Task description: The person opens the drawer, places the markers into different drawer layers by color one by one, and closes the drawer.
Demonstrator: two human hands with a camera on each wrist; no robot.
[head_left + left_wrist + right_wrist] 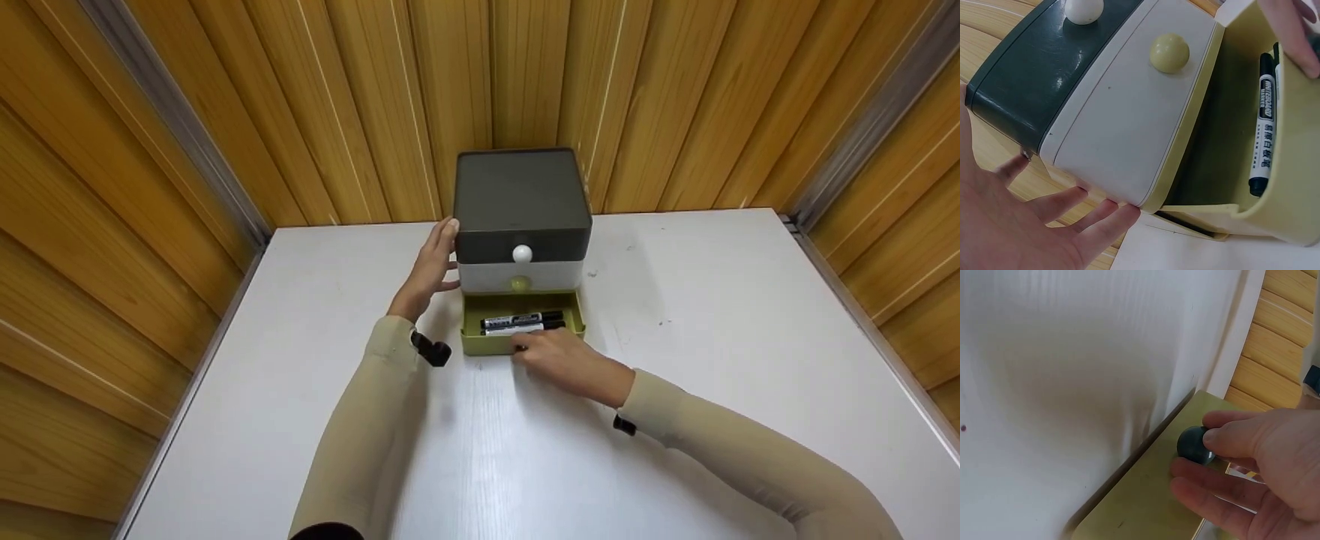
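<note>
A small three-drawer cabinet (521, 199) stands at the back of the white table (712, 315). Its top drawer is dark grey with a white knob (522, 254), and its middle drawer (1129, 124) is white with a pale yellow knob (1169, 52). The green bottom drawer (471, 341) is pulled out, with black-and-white markers (523, 323) lying inside. My left hand (442, 255) rests flat against the cabinet's left side, fingers (1072, 216) straight. My right hand (525, 349) pinches the dark round knob (1193, 444) on the drawer's front (1145, 506).
Wooden slat walls (225, 112) close in the table on the back and both sides. Bare white tabletop (1072, 382) lies in front of the drawer and to either side of the cabinet.
</note>
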